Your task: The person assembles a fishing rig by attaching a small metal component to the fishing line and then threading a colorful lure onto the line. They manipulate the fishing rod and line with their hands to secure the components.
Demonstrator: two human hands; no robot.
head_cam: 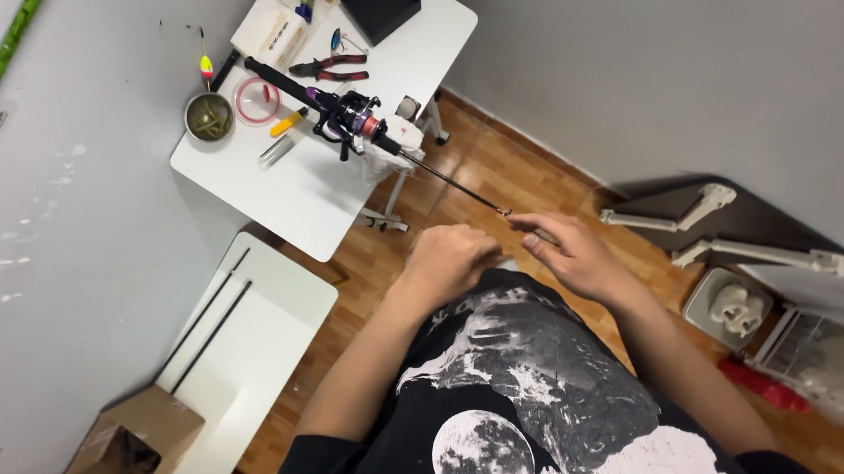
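Observation:
A black fishing rod with a spinning reel lies on a white table, its thin tip reaching out over the floor toward me. My right hand pinches at the rod tip with thumb and fingers. My left hand hovers just left of the tip with its fingers curled in; whether a thin line is held there is too fine to tell.
On the table lie red-handled pliers, a small metal bowl, a round clear spool, a white box and a black tray. A lower white shelf carries two black rod sections and a cardboard box. A dark folding table leans at right.

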